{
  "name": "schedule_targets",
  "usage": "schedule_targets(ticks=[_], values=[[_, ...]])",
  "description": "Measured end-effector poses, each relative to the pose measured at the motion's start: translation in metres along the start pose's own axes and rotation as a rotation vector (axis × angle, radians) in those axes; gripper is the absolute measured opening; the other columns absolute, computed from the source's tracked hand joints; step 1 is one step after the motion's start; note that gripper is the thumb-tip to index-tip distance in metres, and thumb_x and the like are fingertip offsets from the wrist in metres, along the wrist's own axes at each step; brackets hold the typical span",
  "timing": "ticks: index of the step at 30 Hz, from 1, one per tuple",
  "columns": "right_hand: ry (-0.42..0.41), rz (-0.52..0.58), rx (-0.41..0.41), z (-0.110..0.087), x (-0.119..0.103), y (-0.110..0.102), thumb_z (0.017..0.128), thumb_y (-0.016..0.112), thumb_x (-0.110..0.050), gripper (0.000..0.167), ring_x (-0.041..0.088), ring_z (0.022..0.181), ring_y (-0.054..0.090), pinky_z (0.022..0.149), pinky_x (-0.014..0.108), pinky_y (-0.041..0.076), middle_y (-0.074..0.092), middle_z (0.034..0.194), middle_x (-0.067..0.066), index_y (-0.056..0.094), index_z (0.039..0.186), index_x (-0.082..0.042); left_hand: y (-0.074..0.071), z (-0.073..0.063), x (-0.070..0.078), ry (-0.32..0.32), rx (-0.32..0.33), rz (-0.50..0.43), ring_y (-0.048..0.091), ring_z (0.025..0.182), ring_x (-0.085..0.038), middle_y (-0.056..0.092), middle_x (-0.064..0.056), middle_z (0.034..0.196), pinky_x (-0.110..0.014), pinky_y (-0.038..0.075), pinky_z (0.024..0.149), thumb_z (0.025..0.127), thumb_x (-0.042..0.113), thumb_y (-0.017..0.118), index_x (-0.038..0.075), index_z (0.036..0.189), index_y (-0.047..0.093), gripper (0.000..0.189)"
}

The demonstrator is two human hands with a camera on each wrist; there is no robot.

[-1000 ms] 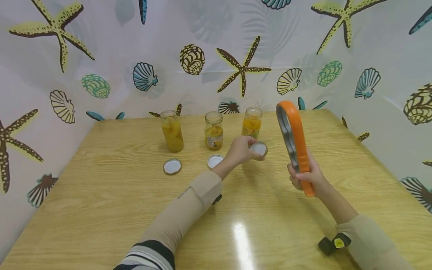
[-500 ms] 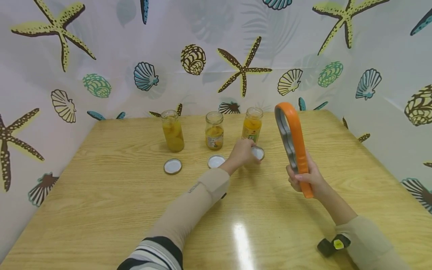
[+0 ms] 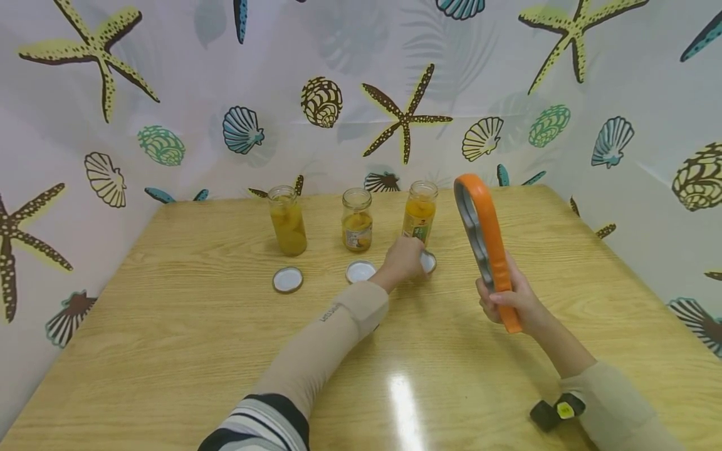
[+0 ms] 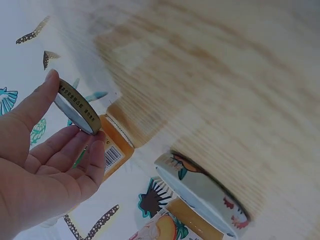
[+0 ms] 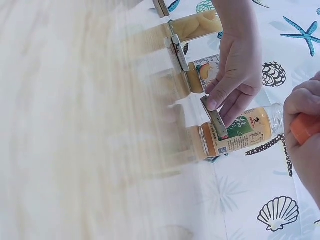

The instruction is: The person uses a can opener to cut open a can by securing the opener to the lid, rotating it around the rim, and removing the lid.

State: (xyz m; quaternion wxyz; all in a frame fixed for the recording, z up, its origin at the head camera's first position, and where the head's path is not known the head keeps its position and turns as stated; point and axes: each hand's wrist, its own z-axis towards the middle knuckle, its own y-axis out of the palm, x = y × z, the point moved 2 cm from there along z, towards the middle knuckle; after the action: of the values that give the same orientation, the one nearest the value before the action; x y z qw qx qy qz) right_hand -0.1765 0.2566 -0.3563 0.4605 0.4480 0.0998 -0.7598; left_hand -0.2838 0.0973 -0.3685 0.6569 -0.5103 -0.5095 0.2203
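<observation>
My left hand (image 3: 403, 259) pinches a round jar lid (image 3: 429, 262) low over the table, in front of the right-hand jar (image 3: 420, 216). In the left wrist view this lid (image 4: 79, 107) stands on edge between thumb and fingers. My right hand (image 3: 516, 299) grips the handle end of an orange jar opener (image 3: 492, 232), held raised with its grey wavy inner edge facing left. The right-hand jar is open-topped, with yellow-orange fruit and a label partly hidden by my left hand.
Two more open jars of fruit, a middle one (image 3: 357, 230) and a tall left one (image 3: 289, 227), stand along the table's back. A middle lid (image 3: 360, 271) and a left lid (image 3: 287, 280) lie white side up before them. A patterned cloth (image 3: 338, 144) hangs behind.
My left hand has lowered the lid toward the table and slightly left, closer in front of the right-hand jar. The jar opener in my right hand has sunk and shifted left a little.
</observation>
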Motion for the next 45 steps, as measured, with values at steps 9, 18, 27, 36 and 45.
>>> schedule_targets(ticks=[9,18,27,36,45], values=[[0.008,-0.009,-0.005,-0.002,-0.003,0.000,0.083,0.037,0.015,0.053,0.022,0.045,0.025,0.030,0.029,0.016,0.031,0.068,0.017,0.025,0.128,-0.009,0.007,0.006,0.002,0.018,-0.017,0.106,0.058,0.084,-0.016,0.064,-0.004,0.094,-0.026,0.049,0.068,0.064,0.022,0.082,0.006,0.099,0.064,0.043],[0.002,-0.013,-0.010,-0.002,-0.004,0.000,0.082,0.036,0.016,0.053,0.022,0.047,0.025,0.031,0.029,0.017,0.031,0.068,0.017,0.025,0.128,-0.009,0.012,0.006,0.000,0.051,-0.017,0.099,0.056,0.077,-0.014,0.063,-0.004,0.089,-0.024,0.046,0.064,0.064,0.024,0.081,0.004,0.095,0.063,0.040],[-0.007,-0.008,-0.010,-0.001,-0.004,0.003,0.081,0.035,0.016,0.051,0.022,0.047,0.026,0.032,0.029,0.017,0.031,0.068,0.017,0.026,0.124,-0.008,0.016,0.008,0.000,0.049,-0.031,0.100,0.053,0.073,-0.012,0.062,-0.003,0.088,-0.025,0.045,0.062,0.067,0.026,0.079,0.005,0.094,0.063,0.037],[-0.002,-0.010,-0.010,-0.005,-0.003,0.003,0.081,0.036,0.016,0.052,0.022,0.048,0.026,0.032,0.030,0.017,0.030,0.068,0.018,0.025,0.126,-0.008,0.021,0.009,0.001,0.083,-0.017,0.165,0.052,0.068,-0.011,0.062,-0.001,0.082,-0.023,0.044,0.059,0.068,0.029,0.078,0.006,0.090,0.064,0.035],[0.016,-0.034,-0.030,-0.005,-0.004,0.002,0.081,0.034,0.017,0.056,0.023,0.048,0.027,0.032,0.031,0.017,0.032,0.069,0.018,0.023,0.129,-0.009,0.020,0.010,0.005,0.076,-0.010,0.176,0.052,0.069,-0.011,0.061,-0.001,0.082,-0.023,0.045,0.058,0.069,0.032,0.077,0.006,0.088,0.064,0.035]])
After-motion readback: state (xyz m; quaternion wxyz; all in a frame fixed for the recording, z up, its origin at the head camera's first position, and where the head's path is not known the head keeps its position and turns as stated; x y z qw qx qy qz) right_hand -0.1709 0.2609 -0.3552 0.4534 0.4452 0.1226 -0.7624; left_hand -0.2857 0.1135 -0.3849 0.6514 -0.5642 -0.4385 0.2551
